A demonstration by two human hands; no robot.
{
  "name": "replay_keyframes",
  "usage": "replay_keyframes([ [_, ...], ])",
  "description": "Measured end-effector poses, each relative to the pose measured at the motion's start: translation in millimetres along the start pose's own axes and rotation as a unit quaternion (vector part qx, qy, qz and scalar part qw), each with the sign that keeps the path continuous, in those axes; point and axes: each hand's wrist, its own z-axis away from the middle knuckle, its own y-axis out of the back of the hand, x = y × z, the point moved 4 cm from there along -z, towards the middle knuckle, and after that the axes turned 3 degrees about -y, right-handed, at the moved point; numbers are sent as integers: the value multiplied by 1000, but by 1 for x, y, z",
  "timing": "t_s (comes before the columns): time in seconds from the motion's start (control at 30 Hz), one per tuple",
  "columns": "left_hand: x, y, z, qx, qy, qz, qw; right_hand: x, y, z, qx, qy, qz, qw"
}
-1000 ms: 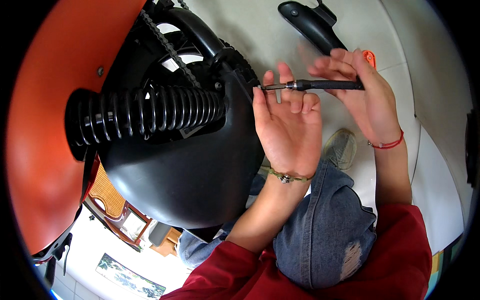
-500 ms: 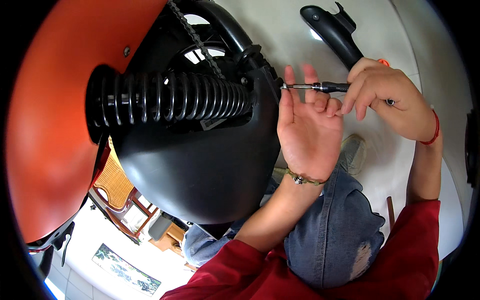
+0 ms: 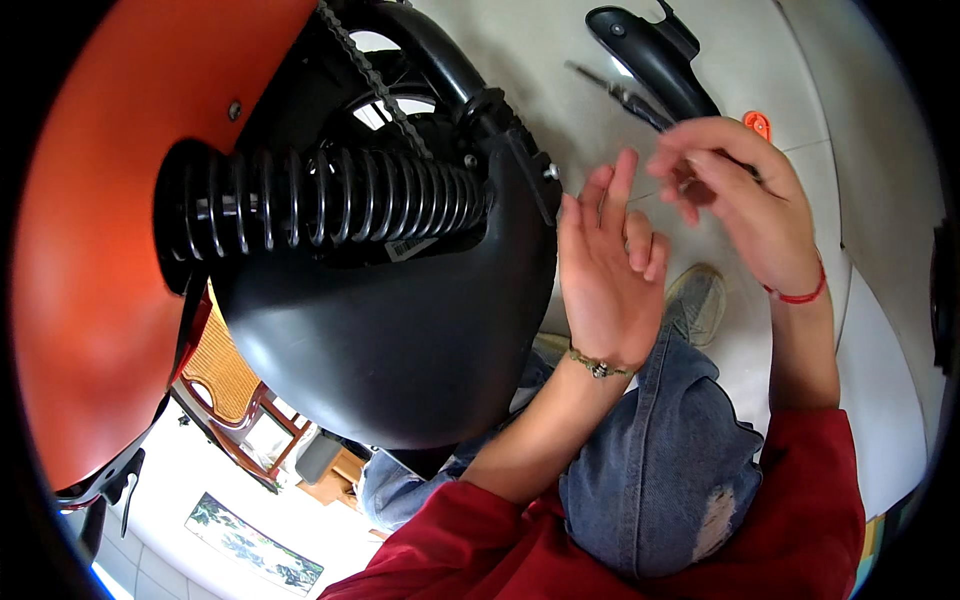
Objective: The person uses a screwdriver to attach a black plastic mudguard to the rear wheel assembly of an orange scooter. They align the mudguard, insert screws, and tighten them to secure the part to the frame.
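The left hand (image 3: 605, 280) is open beside the black fender (image 3: 400, 340); the right hand (image 3: 745, 200) curls loosely, its grip unclear, above the floor (image 3: 540, 60).

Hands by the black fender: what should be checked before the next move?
1. Left hand free: ok, open and flat, holds nothing.
2. Right hand grip on a tool: cannot tell, fingers curled and blurred.
3. Metal tool close by: ok, lying beside the black cover, just beyond the right hand.
4. Fingers clear of coil spring and chain: ok, both hands are apart from them.
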Motion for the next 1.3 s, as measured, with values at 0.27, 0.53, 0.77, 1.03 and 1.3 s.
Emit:
replay_keyframes([
  [0.27, -23, 33, 15, 105, 49, -84, 990, 40, -34, -32, 55, 83, 308, 946],
  [0.53, -11, 41, 18, 79, 36, -106, 991, 43, -36, -34, 68, 36, 354, 932],
  [0.77, -10, 46, 21, 97, 42, -112, 988, 42, -44, -27, 111, 108, 370, 916],
  [1.03, -12, 46, 20, 87, 53, -103, 989, 47, -34, -35, 42, 211, 371, 903],
  [1.3, -15, 47, 21, 109, 79, -131, 982, 50, -28, -38, 11, 132, 261, 956],
])
